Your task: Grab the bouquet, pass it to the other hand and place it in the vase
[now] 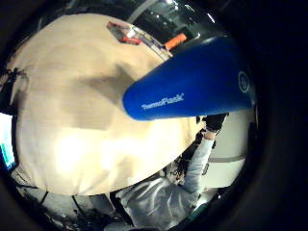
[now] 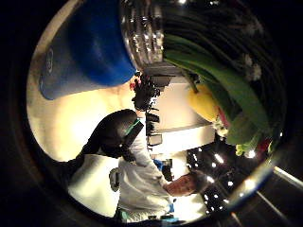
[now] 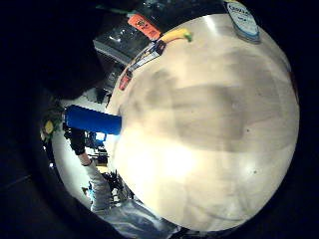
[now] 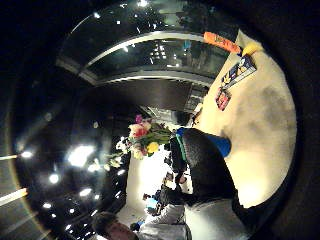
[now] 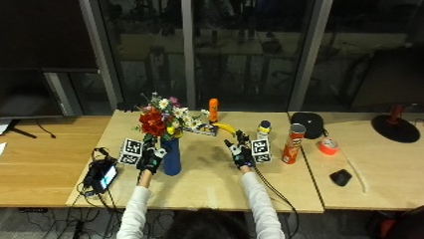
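Note:
The bouquet (image 5: 159, 117) of red, white and yellow flowers stands upright in the blue flask-shaped vase (image 5: 172, 157) on the table. My left hand (image 5: 151, 158) is right beside the vase, on its left, with its fingers reaching up along the neck and its palm turned to it. The left palm views show the blue vase (image 1: 192, 82) and the green stems (image 2: 222, 80) at its steel rim very close. My right hand (image 5: 240, 153) hovers over the table to the right of the vase, fingers relaxed and holding nothing. The right thumb side view shows the bouquet (image 4: 142, 137) above the left hand (image 4: 202, 167).
Behind the vase lie a banana (image 5: 225, 128), an orange bottle (image 5: 213, 109) and a flat packet. A small bottle (image 5: 264, 129) and a red chips can (image 5: 292, 143) stand right of my right hand. A phone (image 5: 103, 174) lies at the wooden table's (image 5: 199, 186) left edge.

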A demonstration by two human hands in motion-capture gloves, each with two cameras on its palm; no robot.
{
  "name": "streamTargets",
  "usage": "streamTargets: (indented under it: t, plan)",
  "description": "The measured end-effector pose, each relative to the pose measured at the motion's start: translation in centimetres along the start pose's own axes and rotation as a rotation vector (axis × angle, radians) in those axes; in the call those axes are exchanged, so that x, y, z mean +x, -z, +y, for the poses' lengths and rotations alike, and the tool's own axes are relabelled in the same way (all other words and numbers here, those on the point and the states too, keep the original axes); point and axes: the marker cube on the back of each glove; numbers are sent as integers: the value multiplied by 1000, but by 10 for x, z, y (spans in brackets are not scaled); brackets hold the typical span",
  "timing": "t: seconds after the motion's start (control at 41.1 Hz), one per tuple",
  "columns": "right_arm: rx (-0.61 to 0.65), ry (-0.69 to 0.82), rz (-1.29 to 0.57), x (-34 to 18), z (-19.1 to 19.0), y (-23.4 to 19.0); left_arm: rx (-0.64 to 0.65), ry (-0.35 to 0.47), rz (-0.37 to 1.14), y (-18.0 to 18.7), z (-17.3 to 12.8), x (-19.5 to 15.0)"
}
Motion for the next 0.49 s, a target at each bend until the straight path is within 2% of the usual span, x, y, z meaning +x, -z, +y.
streamTargets:
  t: [0.049, 0.17, 0.389, 0.486]
  plan:
    - [-10, -44, 38, 9, 5, 0, -8, 18, 32, -4, 1, 0]
    - [-97, -239, 10, 7, 35, -2, 39, -15, 73, -8, 11, 10]
    - [-195, -280, 95, 31, 82, -31, 94, -80, 28, -17, 25, 4]
    - [-205, -275, 162, 43, 93, -40, 95, -81, 23, -21, 25, 0]
